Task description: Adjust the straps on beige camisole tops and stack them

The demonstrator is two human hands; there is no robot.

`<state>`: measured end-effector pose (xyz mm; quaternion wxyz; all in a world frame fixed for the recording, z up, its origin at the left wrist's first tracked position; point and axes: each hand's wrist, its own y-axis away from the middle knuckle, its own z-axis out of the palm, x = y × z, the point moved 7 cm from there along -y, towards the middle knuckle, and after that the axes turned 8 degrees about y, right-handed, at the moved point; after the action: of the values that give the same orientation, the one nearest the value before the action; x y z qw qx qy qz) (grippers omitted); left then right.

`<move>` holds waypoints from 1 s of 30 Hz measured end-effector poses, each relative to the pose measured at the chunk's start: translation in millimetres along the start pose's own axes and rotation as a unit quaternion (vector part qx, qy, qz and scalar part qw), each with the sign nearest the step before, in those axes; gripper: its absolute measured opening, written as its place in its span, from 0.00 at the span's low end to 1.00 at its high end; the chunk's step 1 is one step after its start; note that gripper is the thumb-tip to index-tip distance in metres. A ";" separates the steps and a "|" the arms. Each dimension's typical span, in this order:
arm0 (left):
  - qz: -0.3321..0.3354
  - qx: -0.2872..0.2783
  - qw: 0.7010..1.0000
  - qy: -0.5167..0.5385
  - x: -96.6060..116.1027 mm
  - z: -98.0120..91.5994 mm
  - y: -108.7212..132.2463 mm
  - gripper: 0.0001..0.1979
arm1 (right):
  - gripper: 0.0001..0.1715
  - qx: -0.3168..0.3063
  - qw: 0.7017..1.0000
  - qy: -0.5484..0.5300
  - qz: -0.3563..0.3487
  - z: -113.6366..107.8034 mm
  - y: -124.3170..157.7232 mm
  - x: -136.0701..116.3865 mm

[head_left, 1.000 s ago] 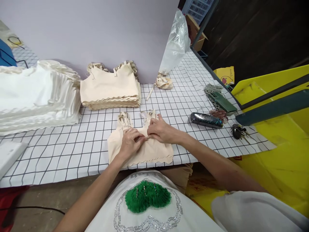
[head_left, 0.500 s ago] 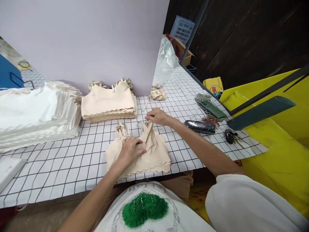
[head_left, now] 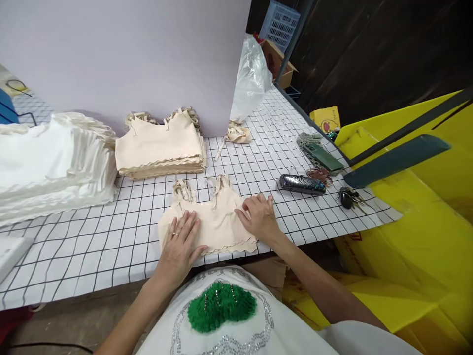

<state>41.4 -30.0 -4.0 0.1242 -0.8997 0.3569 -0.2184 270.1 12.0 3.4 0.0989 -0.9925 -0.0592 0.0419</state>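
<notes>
A beige strappy bra top (head_left: 210, 222) lies flat at the front edge of the table, seemingly on top of at least one more, its straps pointing away from me. My left hand (head_left: 181, 246) rests palm down on its left half, fingers stretched out, a ring on one finger. At the top's right side is my right hand (head_left: 259, 217), fingers apart and slightly bent, thumb touching the fabric. Behind it stands a neat stack of beige bra tops (head_left: 158, 143). Further left sits a taller stack of white garments (head_left: 62, 162).
On the checked tablecloth (head_left: 148, 207) to the right lie a dark patterned case (head_left: 302, 184), a green phone (head_left: 325, 159) and keys (head_left: 349, 198). A small beige bundle (head_left: 238, 133) and a clear plastic bag (head_left: 253, 79) are behind. A white box (head_left: 13, 254) sits at left.
My right hand has left the strap and come down to the top's right side. My left hand has shifted left and flattened on the fabric. The view has tilted slightly.
</notes>
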 end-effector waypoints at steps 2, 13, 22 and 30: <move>0.007 0.006 1.000 0.001 3.0 -2.0 -3.3 0.32 | 0.14 0.003 1.000 0.001 0.002 -0.5 -3.4 -3.9; -0.138 0.151 0.975 0.090 -45.6 -55.6 29.3 0.19 | 0.11 0.014 0.999 0.032 -0.013 -12.9 7.6 -12.7; -0.188 -0.074 0.974 0.100 -98.5 -36.4 -2.9 0.17 | 0.08 -0.138 0.984 -0.097 -0.057 7.2 -37.1 2.3; -0.188 -0.113 0.962 0.162 -108.6 -38.4 -17.7 0.19 | 0.10 -0.118 0.982 -0.144 -0.043 -3.7 -30.4 18.6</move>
<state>-37.3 55.7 3.2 -0.0810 -0.9116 0.2188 -0.3385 285.5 43.2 11.9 -0.0270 -0.9773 -0.1200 0.1723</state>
